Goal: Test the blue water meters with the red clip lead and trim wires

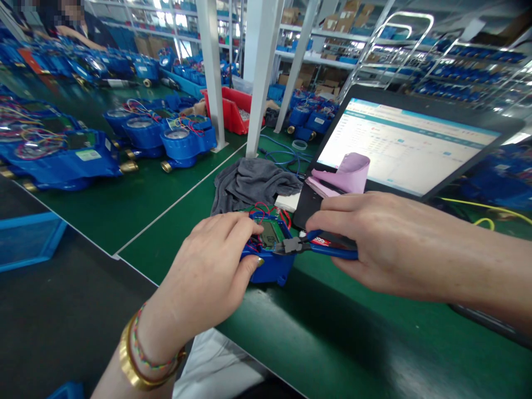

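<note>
My left hand [220, 260] is closed around the left side of a blue water meter [272, 270], fingers over its top and thumb on its near wall. The meter's open top shows a green circuit board with a grey display [269, 234], and red wires loop up behind it. In my right hand [357, 238] is a pair of blue-handled cutting pliers [293, 245]. The jaws are at the meter's near edge, beside the display; whether they grip anything there I cannot make out. My left hand covers part of the meter.
A dark grey cloth [249, 185] lies behind the meter. An open laptop [407, 144], with a pink pad [349, 174] before its screen, stands at right. Several blue meters [183, 141] with loose wires and a red bin [233, 111] are beyond. A person [83, 25] is at far left.
</note>
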`<state>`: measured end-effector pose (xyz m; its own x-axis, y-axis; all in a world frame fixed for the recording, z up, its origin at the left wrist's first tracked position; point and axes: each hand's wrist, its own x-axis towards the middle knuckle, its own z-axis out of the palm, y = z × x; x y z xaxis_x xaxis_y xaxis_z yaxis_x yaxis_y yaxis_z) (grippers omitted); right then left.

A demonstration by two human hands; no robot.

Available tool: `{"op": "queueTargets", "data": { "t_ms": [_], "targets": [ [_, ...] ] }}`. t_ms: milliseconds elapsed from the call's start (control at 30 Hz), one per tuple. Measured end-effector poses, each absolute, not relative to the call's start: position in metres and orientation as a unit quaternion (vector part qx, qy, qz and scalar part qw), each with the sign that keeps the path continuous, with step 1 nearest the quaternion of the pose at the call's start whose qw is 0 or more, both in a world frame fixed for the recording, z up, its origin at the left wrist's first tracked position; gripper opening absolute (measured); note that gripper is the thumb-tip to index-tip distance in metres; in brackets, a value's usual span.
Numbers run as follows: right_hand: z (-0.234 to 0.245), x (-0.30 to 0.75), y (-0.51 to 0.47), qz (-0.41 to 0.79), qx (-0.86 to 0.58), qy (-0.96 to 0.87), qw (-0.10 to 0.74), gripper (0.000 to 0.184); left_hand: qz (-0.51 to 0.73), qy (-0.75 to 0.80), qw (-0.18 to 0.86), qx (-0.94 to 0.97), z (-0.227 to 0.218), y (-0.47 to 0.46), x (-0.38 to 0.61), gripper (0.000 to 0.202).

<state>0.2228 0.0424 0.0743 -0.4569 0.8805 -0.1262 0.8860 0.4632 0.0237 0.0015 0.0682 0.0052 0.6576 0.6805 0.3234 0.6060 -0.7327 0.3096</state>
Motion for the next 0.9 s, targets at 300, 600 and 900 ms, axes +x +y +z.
{"op": "queueTargets", "data": {
  "t_ms": [300, 600, 900],
  "targets": [
    [0.066, 0.226, 0.039, -0.02, 0.528, 0.847, 0.06, 0.02, 0.215, 0.35, 0.083, 0.908, 0.005, 0.068, 0.002, 0.024],
    [0.054, 0.232, 0.036, 0.01, 0.506, 0.862, 0.003, 0.018, 0.217, 0.349, 0.084, 0.908, 0.005, 0.067, 0.001, 0.024],
    [0.051, 0.232, 0.031, 0.011, 0.498, 0.867, 0.008, 0.018, 0.218, 0.348, 0.086, 0.908, 0.005, 0.064, 0.001, 0.026]
  ]
}}
